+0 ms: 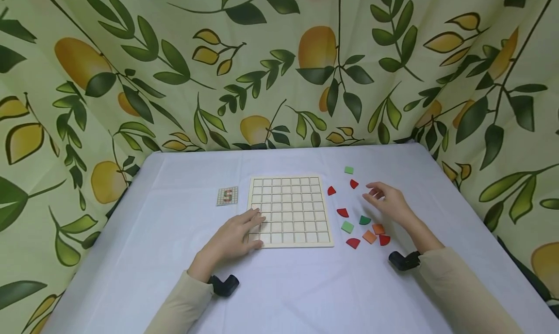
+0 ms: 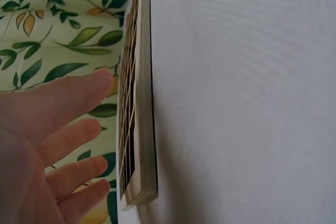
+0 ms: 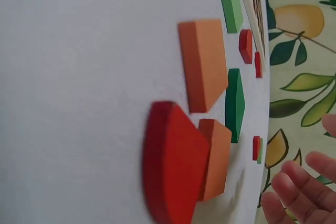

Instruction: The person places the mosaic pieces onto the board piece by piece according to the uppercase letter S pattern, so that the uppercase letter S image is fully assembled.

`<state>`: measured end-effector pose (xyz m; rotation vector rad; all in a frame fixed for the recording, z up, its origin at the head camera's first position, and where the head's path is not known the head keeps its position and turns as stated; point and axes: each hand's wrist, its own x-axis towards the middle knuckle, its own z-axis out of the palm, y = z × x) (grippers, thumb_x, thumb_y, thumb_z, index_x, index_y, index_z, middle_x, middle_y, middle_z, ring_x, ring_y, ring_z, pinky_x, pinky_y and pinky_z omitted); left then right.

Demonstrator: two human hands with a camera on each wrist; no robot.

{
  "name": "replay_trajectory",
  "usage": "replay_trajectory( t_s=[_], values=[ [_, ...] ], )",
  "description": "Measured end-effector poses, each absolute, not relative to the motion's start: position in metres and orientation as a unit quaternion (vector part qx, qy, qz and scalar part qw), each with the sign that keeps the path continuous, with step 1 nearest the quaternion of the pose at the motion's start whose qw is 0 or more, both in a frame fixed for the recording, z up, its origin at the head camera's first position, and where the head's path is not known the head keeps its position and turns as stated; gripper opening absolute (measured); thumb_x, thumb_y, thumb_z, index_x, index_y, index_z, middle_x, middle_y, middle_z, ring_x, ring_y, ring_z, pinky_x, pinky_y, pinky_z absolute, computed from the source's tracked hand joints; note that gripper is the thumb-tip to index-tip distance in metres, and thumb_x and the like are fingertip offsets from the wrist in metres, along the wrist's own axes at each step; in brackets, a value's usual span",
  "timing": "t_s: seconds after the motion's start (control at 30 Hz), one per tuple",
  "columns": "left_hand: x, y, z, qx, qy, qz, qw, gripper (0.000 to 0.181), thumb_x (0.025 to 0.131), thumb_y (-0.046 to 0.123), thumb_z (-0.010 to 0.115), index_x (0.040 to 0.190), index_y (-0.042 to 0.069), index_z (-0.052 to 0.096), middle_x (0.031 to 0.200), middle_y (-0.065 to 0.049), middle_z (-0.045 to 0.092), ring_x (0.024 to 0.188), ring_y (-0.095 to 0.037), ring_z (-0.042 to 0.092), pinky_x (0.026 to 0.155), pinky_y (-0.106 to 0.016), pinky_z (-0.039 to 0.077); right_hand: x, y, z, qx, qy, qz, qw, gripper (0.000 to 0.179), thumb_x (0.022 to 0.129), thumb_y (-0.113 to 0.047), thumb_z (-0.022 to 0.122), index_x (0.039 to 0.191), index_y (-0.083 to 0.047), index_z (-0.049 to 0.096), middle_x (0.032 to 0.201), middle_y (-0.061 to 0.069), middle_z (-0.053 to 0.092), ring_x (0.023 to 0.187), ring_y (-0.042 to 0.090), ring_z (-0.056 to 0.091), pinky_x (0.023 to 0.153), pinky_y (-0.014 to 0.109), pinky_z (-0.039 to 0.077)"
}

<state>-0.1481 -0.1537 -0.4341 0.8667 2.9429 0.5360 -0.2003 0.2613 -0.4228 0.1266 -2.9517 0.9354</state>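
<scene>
White from edge to edge, this surface (image 1: 131, 237) meets a fruit-and-leaf curtain (image 1: 262, 13) at the back, and first up on the left is a small card (image 1: 221, 200) with a grid and a coloured pattern. Next in comes the left hand (image 1: 236, 236), relaxed and gripping nothing, over the lower left edge of the pale gridded board (image 1: 290, 215); whether it touches, I can't tell! The board lies flat mid-surface.

Past its right edge, here are the loose pieces, scattered: a red wedge (image 1: 332, 191) near the board, then another red wedge (image 1: 342, 212) below it, with a light green square (image 1: 347, 227) just beneath. Farther right sits a dark green wedge (image 1: 365, 220), with two orange squares (image 1: 369, 236) just below, a red wedge at either side. A second light green square lies up top, another red wedge under it. And finally the right hand (image 1: 387, 203), fingers lightly bent, holding nothing, raised beside the pieces!
</scene>
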Motion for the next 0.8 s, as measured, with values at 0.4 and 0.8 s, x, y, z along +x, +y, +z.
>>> replay_trajectory(
  t_s=[0.4, 0.8],
  values=[
    [-0.145, -0.152, -0.439, 0.29, 0.942, 0.152, 0.071, 0.059, 0.087, 0.037, 0.067, 0.14, 0.015, 0.051, 0.155, -0.013, 0.039, 0.143, -0.035, 0.039, 0.114, -0.052, 0.038, -0.239, 0.264, -0.43, 0.064, -0.952, 0.292, -0.062, 0.041, 0.092, -0.016, 0.062, 0.129, 0.001, 0.054, 0.099, 0.021, 0.061, 0.09, 0.029, 0.054, 0.067, 0.021, 0.045],
    [-0.143, -0.149, -0.438, 0.269, 0.943, 0.173, 0.097, 0.055, 0.088, 0.03, 0.067, 0.138, 0.011, 0.053, 0.156, -0.015, 0.035, 0.145, -0.035, 0.034, 0.116, -0.051, 0.037, -0.27, 0.262, -0.433, 0.059, -0.951, 0.278, -0.119, 0.044, 0.092, -0.01, 0.057, 0.135, -0.003, 0.05, 0.1, 0.021, 0.057, 0.085, 0.026, 0.051, 0.064, 0.022, 0.043]
  ],
)
